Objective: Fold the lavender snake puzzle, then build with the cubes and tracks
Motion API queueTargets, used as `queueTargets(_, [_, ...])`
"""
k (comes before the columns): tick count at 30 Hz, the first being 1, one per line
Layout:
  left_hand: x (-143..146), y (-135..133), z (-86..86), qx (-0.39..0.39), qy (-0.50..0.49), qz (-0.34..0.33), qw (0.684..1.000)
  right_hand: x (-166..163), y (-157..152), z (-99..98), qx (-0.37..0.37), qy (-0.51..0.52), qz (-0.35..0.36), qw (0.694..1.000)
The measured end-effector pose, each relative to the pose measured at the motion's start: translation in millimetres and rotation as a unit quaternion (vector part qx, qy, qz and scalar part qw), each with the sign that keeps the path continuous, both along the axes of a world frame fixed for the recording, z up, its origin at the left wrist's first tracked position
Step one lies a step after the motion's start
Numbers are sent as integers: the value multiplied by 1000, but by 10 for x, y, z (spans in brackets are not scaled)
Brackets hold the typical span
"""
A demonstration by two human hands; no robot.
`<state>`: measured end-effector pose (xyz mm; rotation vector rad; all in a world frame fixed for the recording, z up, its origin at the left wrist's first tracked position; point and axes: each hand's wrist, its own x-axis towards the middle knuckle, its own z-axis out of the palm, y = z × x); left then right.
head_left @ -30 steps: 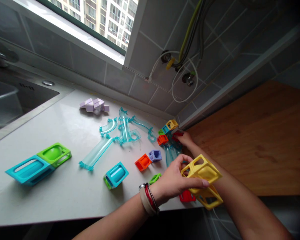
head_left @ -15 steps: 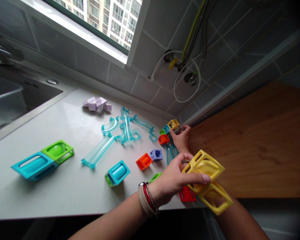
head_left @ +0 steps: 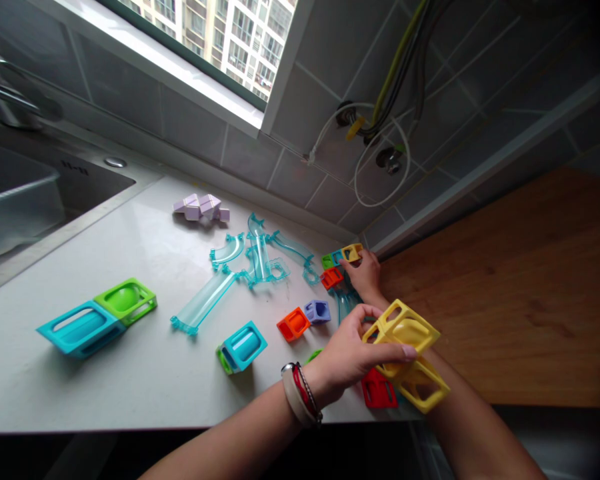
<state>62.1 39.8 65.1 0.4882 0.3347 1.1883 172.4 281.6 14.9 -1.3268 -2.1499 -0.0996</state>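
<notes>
My left hand [head_left: 345, 347], with bracelets at its wrist, is closed on two joined yellow frame blocks [head_left: 405, 333] held above the counter's front edge. Farther back, my right hand [head_left: 366, 272] grips a yellow block [head_left: 351, 253] between thumb and fingers, at the end of a row with a blue block [head_left: 337, 257] and a green block [head_left: 327, 261]. Just in front of that row sits an orange-red block [head_left: 332, 278]. A red block [head_left: 379, 389] lies below my left hand, partly hidden by the yellow blocks.
Clear teal track pieces [head_left: 205, 303] lie mid-counter. Around them are an orange block [head_left: 294, 325], a purple block [head_left: 317, 311], a blue-and-green block [head_left: 243, 347], a joined blue-green pair [head_left: 85, 328] and lilac blocks [head_left: 203, 207]. A sink [head_left: 100, 181] is at left, a wooden panel [head_left: 520, 287] at right.
The yellow block at my right hand has come down level with the blue and green ones. My left hand still holds the yellow pair. The view has shifted slightly.
</notes>
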Motion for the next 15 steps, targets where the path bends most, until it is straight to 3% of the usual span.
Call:
queueTargets(8, [-27,25,-23,5,1,13,1000,46,-29,54,-25,-8,6,1000])
queueTargets(15, [-36,125,-119,-6,-20,113,993,213,-203,220,-58,60,52,995])
